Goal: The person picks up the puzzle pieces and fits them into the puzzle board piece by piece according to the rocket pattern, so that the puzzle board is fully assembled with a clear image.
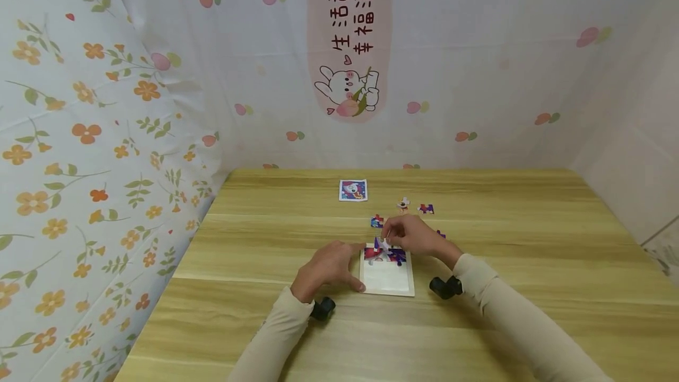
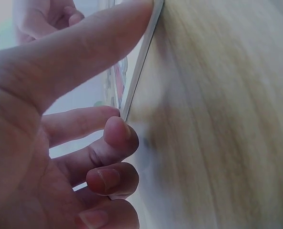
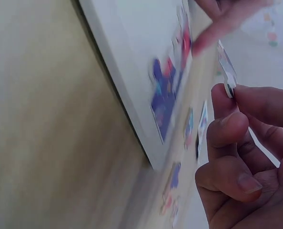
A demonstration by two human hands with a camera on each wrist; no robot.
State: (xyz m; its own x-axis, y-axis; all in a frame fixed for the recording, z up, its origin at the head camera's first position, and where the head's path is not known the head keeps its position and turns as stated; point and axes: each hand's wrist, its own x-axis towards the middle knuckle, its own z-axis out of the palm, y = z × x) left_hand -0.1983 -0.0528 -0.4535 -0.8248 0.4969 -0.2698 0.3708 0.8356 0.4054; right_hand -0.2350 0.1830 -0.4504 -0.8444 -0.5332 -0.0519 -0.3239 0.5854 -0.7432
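A white puzzle tray (image 1: 386, 279) lies on the table, with printed jigsaw pieces (image 1: 396, 256) along its far side and bare white nearer the person. My left hand (image 1: 330, 265) is at the tray's left side, thumb at the near corner and forefinger at the far one. In the left wrist view, the left thumb (image 2: 84, 47) stretches along the tray's edge while the other fingers bend loosely. Between thumb and forefinger, my right hand (image 1: 411, 234) pinches a purple-and-white jigsaw piece (image 1: 379, 244), raised over the tray's far side. That piece (image 3: 227, 67) appears nearly edge-on in the right wrist view.
Beyond the tray are loose jigsaw pieces: one (image 1: 376, 221) just behind it, two more (image 1: 403, 204) farther back, and another (image 1: 441, 234) partly hidden by the right hand. A small picture card (image 1: 352, 190) lies near the back. Patterned cloth (image 1: 254, 75) hangs behind the table.
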